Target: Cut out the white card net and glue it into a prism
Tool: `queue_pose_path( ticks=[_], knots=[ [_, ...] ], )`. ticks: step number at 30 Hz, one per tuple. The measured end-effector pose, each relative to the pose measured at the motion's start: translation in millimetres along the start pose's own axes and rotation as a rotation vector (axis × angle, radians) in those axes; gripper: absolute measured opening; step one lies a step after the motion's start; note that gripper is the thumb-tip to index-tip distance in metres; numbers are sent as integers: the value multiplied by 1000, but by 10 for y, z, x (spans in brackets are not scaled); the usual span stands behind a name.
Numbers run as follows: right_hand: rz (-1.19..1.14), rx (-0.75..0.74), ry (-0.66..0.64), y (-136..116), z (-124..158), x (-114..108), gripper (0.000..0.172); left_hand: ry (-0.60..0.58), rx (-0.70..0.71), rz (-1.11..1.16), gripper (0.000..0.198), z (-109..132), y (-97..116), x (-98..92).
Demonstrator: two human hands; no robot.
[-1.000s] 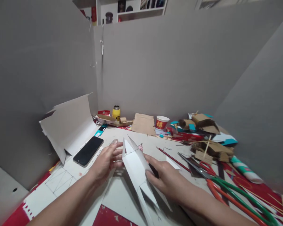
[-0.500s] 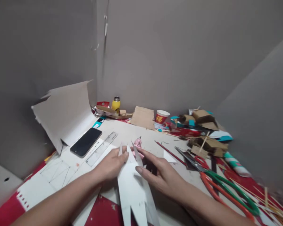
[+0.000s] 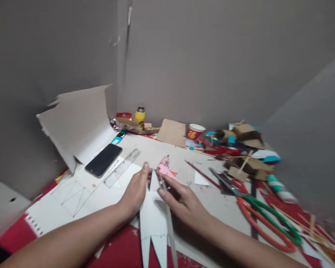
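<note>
Between my hands is a white folded paper cut-out (image 3: 154, 216) with pointed triangular flaps at its far and near ends. My left hand (image 3: 136, 189) grips its far left edge, the thumb up by the tip of a flap. On the other side, my right hand (image 3: 181, 199) pinches the right side panel and a far flap between thumb and fingers. Just beyond my fingertips lies a pink piece (image 3: 166, 168) with a dark pointed tip, partly hidden by my right hand. A drawing of triangles on white paper (image 3: 44, 208) lies left of my left forearm.
A phone (image 3: 104, 160) and a clear ruler (image 3: 123, 168) lie at left, before a propped white card (image 3: 78, 123). Scissors (image 3: 257, 208) with orange and green handles, a red pencil (image 3: 202, 174) and cardboard scraps (image 3: 257, 167) are at right. A red paper cup (image 3: 195, 132) stands at the back.
My left thumb has risen toward the flap tip, and the far flaps are drawn closer together. The cut-out has turned slightly. More of the pink piece shows. The view has shifted a little.
</note>
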State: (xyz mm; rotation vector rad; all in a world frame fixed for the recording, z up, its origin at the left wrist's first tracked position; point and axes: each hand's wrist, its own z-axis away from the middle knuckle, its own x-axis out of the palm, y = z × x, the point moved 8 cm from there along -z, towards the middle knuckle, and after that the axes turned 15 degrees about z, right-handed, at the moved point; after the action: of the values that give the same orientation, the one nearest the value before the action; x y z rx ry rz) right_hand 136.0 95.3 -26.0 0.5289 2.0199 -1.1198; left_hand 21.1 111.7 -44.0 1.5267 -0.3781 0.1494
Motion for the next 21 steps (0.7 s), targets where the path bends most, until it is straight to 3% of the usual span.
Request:
queue_pose_path(
  ticks=[5, 10, 13, 18, 21],
  knots=[
    [-51, 23, -5, 74, -7, 84, 40, 58, -94, 228, 44, -1, -124, -13],
    [-153, 33, -10, 43, 41, 144, 37, 4, -187, 337, 33, 12, -197, 96],
    [-165, 73, 23, 63, 37, 119, 35, 42, -170, 317, 31, 20, -181, 83],
    [-144, 187, 68, 199, 19, 50, 35, 109, -289, 519, 47, 76, -300, 97],
    [-155, 212, 175, 265, 18, -57, 38, 107, -208, 518, 46, 93, -234, 90]
  ],
)
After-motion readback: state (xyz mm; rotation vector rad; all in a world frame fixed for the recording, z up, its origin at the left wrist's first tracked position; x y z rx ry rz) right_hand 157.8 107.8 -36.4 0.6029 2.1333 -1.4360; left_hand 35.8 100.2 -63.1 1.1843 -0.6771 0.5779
